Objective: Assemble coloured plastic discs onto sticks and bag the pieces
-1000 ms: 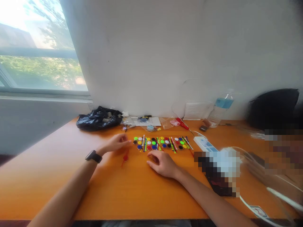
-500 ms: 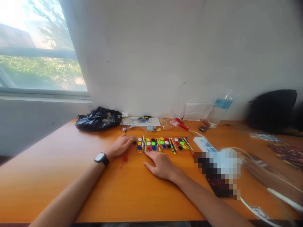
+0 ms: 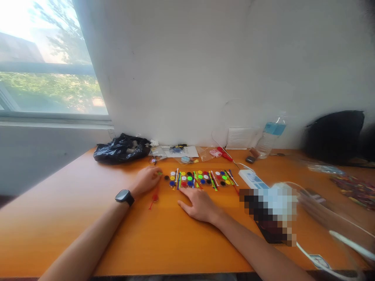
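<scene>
My left hand [image 3: 147, 180], with a watch [image 3: 124, 196] on its wrist, has its fingers closed on a small green disc [image 3: 159, 173] at the left end of the coloured pieces. Just right of it lies a black disc [image 3: 166, 177]. Below the fingertips rest a red disc [image 3: 155, 198] and red sticks. My right hand [image 3: 199, 203] lies on the table with fingers stretched and thumb apart, its fingertips at the near edge of the sticks. Beyond it, round discs [image 3: 190, 178] in several colours stand in groups between bundles of coloured sticks [image 3: 213, 180].
A black plastic bag [image 3: 121, 149] sits at the back left of the table [image 3: 58, 234]. To the right are a white power strip [image 3: 252, 178], cables, a clear bottle [image 3: 266, 140], a blurred person's arm [image 3: 325, 210] and a pile of coloured pieces [image 3: 353, 191].
My left hand has drawn back left, and the green disc has come with its fingertips, away from the black disc. My right hand has stayed in place.
</scene>
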`<state>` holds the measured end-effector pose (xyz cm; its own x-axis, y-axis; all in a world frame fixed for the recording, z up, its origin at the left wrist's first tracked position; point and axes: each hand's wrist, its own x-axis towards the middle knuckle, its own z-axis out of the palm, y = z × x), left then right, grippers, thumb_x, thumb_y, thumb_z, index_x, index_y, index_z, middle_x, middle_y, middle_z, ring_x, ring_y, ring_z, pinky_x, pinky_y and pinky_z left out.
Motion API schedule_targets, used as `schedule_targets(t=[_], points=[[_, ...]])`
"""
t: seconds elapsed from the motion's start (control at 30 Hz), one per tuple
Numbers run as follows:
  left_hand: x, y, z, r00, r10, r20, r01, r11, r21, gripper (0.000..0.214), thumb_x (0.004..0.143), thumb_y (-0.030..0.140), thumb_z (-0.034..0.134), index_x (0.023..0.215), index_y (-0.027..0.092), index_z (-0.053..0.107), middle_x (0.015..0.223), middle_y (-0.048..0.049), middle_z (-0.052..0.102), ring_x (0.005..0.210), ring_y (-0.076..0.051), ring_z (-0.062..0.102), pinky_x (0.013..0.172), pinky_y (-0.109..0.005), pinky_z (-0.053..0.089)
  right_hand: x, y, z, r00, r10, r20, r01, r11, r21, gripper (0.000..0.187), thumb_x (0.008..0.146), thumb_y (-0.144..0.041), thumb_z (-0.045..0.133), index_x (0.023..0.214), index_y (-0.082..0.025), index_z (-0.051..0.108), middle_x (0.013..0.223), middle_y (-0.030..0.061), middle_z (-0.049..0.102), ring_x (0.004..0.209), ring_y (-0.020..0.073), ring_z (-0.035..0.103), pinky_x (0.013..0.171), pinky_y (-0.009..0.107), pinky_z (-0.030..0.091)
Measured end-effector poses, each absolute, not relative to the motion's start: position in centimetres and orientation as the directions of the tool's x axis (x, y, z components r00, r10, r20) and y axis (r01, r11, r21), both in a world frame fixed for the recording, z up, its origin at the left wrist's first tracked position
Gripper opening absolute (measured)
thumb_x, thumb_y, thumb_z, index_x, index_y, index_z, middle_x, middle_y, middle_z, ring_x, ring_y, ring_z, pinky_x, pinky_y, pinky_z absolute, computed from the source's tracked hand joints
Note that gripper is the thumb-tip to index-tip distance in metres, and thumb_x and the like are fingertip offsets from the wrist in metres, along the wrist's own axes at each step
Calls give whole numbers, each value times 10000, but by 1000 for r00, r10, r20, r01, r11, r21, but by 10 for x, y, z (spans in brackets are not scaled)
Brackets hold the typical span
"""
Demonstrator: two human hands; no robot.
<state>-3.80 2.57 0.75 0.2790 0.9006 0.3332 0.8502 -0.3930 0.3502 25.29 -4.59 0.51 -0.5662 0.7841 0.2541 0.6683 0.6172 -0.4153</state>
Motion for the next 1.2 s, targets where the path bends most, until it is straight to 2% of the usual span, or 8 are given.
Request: schedule_targets(t=[0.23, 0.4, 0.77, 1.0, 1.13, 1.2], points=[[-44, 21, 17, 251, 931, 266, 921, -314, 230, 137, 865, 361, 615, 934, 263, 681, 890, -26, 747, 787, -222, 675, 636, -295, 361, 252, -46, 4, -566, 780, 265, 659, 622, -423, 541, 958, -396, 630, 1477, -245, 604, 1365, 121, 717, 1193, 322, 707, 1001, 406, 537], [-44, 20, 17, 264, 926, 269, 916, -328, 231, 137, 861, 329, 593, 944, 264, 680, 889, -30, 750, 788, -219, 672, 640, -294, 348, 252, -45, 4, -565, 782, 264, 660, 620, -425, 452, 974, -403, 612, 1388, -230, 664, 1359, 121, 720, 1188, 320, 709, 1004, 404, 533], [-44, 18, 17, 297, 914, 277, 903, -364, 230, 164, 894, 326, 565, 968, 264, 698, 913, -38, 747, 804, -232, 669, 648, -305, 365, 256, -48, 5, -585, 766, 265, 642, 638, -426, 407, 963, -378, 623, 1335, -229, 691, 1299, 111, 749, 1131, 308, 723, 964, 382, 526], [-44, 17, 18, 283, 922, 265, 909, -346, 233, 178, 900, 339, 555, 965, 270, 706, 924, -27, 748, 813, -219, 670, 652, -298, 367, 260, -50, 4, -580, 768, 271, 644, 637, -424, 245, 975, -362, 624, 1115, -226, 773, 1006, 83, 802, 910, 241, 721, 801, 298, 482], [-44, 17, 19, 278, 927, 250, 912, -337, 235, 187, 900, 343, 559, 981, 271, 711, 928, -27, 750, 817, -215, 671, 657, -294, 383, 260, -50, 4, -571, 773, 277, 657, 632, -410, 216, 989, -333, 603, 903, -212, 760, 786, 44, 752, 714, 181, 649, 686, 268, 410], [-44, 16, 20, 276, 929, 249, 912, -334, 236, 190, 901, 349, 564, 987, 270, 713, 927, -27, 750, 817, -217, 672, 655, -295, 386, 260, -50, 4, -559, 779, 282, 666, 625, -406, 227, 989, -331, 600, 862, -210, 743, 729, 30, 722, 668, 167, 618, 655, 265, 384]])
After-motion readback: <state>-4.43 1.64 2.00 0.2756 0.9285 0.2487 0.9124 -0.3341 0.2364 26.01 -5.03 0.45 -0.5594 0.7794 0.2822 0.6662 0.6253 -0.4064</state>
